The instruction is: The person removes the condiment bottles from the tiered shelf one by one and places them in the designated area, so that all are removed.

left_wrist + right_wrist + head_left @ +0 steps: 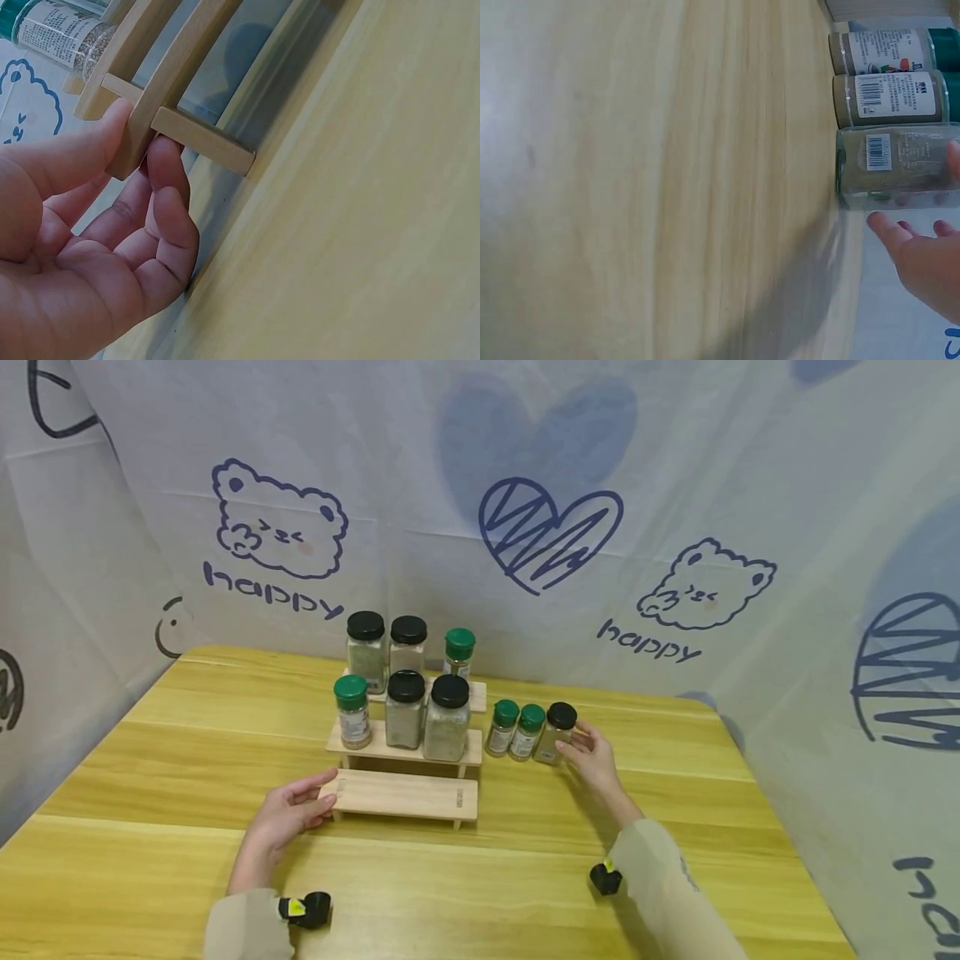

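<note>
My left hand [287,817] pinches the left end of the lowest wooden step [408,793] of a spice rack, thumb above and fingers below in the left wrist view. That step carries no jars. On the right, my right hand [595,766] holds a square spice jar [556,735] with a black lid, its thumb on the near face. The jar stands upright on the table, and its barcode label [879,152] shows in the right wrist view. Beside it stand two small green-capped spice bottles [528,732], [896,97]. Part of the right hand is cut off in its wrist view.
The middle step [377,735] bears a green-capped bottle [353,714] and two black-lidded jars [448,722]. Behind, the top step [477,697] bears two black-lidded jars [366,652] and a green-capped bottle [459,647]. A printed cloth [420,460] hangs behind the wooden table [420,893].
</note>
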Demonstrator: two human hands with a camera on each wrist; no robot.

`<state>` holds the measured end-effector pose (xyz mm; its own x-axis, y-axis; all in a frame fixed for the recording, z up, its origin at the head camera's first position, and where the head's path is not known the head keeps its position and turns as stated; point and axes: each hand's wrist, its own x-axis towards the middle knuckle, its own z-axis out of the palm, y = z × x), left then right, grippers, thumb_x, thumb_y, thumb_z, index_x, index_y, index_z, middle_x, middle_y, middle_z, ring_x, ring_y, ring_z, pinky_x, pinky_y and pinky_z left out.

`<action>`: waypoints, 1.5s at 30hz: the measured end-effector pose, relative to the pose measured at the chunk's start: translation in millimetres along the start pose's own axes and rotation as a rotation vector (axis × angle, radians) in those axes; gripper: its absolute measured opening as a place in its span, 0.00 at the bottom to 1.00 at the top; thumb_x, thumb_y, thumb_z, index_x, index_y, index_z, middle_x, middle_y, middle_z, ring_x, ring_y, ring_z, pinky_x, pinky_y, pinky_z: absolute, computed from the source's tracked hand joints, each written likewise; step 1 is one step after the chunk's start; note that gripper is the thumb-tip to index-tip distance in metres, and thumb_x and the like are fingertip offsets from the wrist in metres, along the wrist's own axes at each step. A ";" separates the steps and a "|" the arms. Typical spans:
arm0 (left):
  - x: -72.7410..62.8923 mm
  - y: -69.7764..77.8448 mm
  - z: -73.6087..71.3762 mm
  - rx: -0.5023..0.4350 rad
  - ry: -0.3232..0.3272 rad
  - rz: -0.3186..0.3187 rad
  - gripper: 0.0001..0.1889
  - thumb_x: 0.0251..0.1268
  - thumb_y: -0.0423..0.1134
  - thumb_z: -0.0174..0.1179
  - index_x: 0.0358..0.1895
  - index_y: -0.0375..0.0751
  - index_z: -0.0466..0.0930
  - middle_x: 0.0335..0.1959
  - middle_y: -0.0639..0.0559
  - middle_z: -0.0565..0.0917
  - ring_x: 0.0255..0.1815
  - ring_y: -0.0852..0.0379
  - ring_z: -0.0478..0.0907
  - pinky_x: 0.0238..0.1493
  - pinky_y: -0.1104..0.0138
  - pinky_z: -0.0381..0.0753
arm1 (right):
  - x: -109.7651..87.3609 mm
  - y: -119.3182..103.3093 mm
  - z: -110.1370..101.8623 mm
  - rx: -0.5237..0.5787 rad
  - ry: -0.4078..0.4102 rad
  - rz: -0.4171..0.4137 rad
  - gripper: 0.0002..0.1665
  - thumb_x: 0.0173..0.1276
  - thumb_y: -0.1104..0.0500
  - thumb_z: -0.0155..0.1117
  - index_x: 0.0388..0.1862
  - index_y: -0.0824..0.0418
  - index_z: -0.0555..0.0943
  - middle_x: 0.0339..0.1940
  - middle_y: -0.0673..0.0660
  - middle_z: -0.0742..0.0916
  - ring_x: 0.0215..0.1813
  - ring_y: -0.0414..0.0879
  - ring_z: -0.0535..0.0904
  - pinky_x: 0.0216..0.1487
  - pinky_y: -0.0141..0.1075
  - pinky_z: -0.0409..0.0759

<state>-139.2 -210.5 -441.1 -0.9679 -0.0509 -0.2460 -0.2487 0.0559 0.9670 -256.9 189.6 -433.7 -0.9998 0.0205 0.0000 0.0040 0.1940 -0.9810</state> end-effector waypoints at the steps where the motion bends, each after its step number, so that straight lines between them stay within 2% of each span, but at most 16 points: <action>1: 0.0 0.0 -0.1 0.001 0.001 0.001 0.27 0.59 0.35 0.59 0.61 0.32 0.64 0.54 0.38 0.72 0.34 0.63 0.77 0.36 0.69 0.76 | -1.1 -0.4 -0.4 -0.003 0.004 0.000 0.33 0.60 0.70 0.58 0.63 0.75 0.58 0.56 0.74 0.69 0.58 0.62 0.66 0.50 0.35 0.73; 7: 0.1 0.4 -0.8 -0.004 0.002 0.002 0.27 0.59 0.35 0.59 0.61 0.32 0.64 0.49 0.44 0.75 0.33 0.63 0.77 0.35 0.69 0.76 | -6.4 -4.7 -1.1 0.022 0.023 0.014 0.32 0.62 0.68 0.57 0.63 0.74 0.59 0.54 0.71 0.71 0.54 0.57 0.68 0.42 0.25 0.74; 10: 0.3 0.7 -1.0 -0.002 0.002 0.001 0.27 0.59 0.35 0.59 0.61 0.32 0.64 0.49 0.44 0.74 0.33 0.63 0.76 0.35 0.69 0.76 | -8.7 -7.8 -1.5 0.040 0.046 0.014 0.31 0.62 0.68 0.57 0.62 0.74 0.59 0.53 0.70 0.71 0.49 0.51 0.71 0.40 0.24 0.74; 14: 0.4 1.3 -1.1 0.002 0.002 -0.001 0.27 0.59 0.35 0.59 0.61 0.32 0.64 0.50 0.43 0.74 0.33 0.63 0.76 0.35 0.69 0.76 | -11.9 -10.6 -2.9 0.039 0.079 0.007 0.30 0.61 0.68 0.58 0.60 0.76 0.61 0.51 0.70 0.72 0.40 0.38 0.73 0.40 0.27 0.76; 18: 0.1 2.1 -1.0 0.005 0.004 0.001 0.27 0.59 0.35 0.59 0.61 0.32 0.64 0.51 0.42 0.74 0.33 0.63 0.77 0.35 0.69 0.76 | -14.4 -11.5 -3.1 0.037 0.119 -0.010 0.28 0.60 0.67 0.59 0.57 0.75 0.64 0.47 0.67 0.74 0.35 0.34 0.74 0.41 0.34 0.78; 20: 0.1 2.2 -1.0 0.007 0.002 0.002 0.27 0.59 0.36 0.59 0.61 0.32 0.64 0.51 0.42 0.74 0.33 0.63 0.77 0.35 0.69 0.76 | -15.9 -12.3 -2.5 0.057 0.142 -0.022 0.26 0.60 0.67 0.60 0.56 0.75 0.66 0.44 0.65 0.75 0.34 0.33 0.74 0.40 0.35 0.78; 23: 0.3 2.3 -1.0 0.008 0.002 0.001 0.27 0.59 0.36 0.59 0.61 0.32 0.63 0.50 0.42 0.74 0.33 0.63 0.77 0.35 0.69 0.76 | -19.9 -14.9 -0.3 0.087 0.186 -0.063 0.22 0.60 0.68 0.60 0.51 0.77 0.68 0.38 0.61 0.77 0.31 0.34 0.74 0.35 0.31 0.78; 28: 0.6 2.0 -0.8 0.008 0.006 -0.003 0.27 0.59 0.35 0.59 0.61 0.32 0.63 0.50 0.42 0.74 0.34 0.62 0.77 0.35 0.69 0.76 | -25.4 -16.6 6.6 0.161 0.254 -0.209 0.14 0.58 0.71 0.59 0.41 0.80 0.72 0.28 0.54 0.80 0.28 0.39 0.78 0.29 0.31 0.79; 32: 0.3 1.7 -0.4 0.006 0.009 -0.008 0.27 0.59 0.35 0.59 0.61 0.32 0.64 0.51 0.41 0.73 0.34 0.62 0.77 0.35 0.69 0.76 | -16.8 2.1 9.1 0.276 0.211 -0.394 0.08 0.56 0.69 0.63 0.35 0.73 0.78 0.26 0.54 0.82 0.28 0.41 0.79 0.27 0.31 0.79; 35: 0.1 1.4 -0.1 0.005 0.007 -0.009 0.27 0.59 0.35 0.59 0.61 0.32 0.64 0.52 0.40 0.73 0.33 0.62 0.77 0.36 0.69 0.76 | -11.8 12.0 12.4 0.350 0.156 -0.474 0.07 0.55 0.66 0.66 0.33 0.68 0.80 0.27 0.56 0.83 0.27 0.41 0.79 0.25 0.30 0.78; 39: -0.1 1.1 0.0 0.001 0.004 -0.007 0.27 0.59 0.35 0.59 0.61 0.32 0.64 0.51 0.41 0.73 0.33 0.63 0.77 0.35 0.69 0.76 | -10.3 15.9 21.3 0.357 0.144 -0.469 0.07 0.54 0.67 0.66 0.33 0.69 0.80 0.27 0.58 0.83 0.26 0.43 0.78 0.25 0.32 0.78; 43: 0.1 0.9 -0.2 -0.005 0.001 -0.004 0.27 0.59 0.35 0.58 0.61 0.32 0.63 0.47 0.45 0.76 0.33 0.63 0.77 0.35 0.69 0.76 | 8.0 42.2 30.2 0.344 0.128 -0.457 0.08 0.56 0.66 0.65 0.35 0.67 0.80 0.30 0.58 0.82 0.27 0.45 0.79 0.26 0.35 0.79; 45: 0.3 1.0 -0.1 -0.007 0.000 -0.003 0.26 0.59 0.34 0.58 0.61 0.32 0.63 0.46 0.47 0.76 0.33 0.63 0.77 0.35 0.69 0.76 | 11.3 47.0 36.0 0.353 0.117 -0.449 0.09 0.56 0.65 0.66 0.36 0.66 0.80 0.30 0.59 0.82 0.28 0.47 0.79 0.26 0.35 0.80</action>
<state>-139.7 -210.6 -440.2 -0.9672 -0.0513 -0.2488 -0.2512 0.0490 0.9667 -268.8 163.6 -486.7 -0.8930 0.1238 0.4327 -0.4469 -0.1300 -0.8851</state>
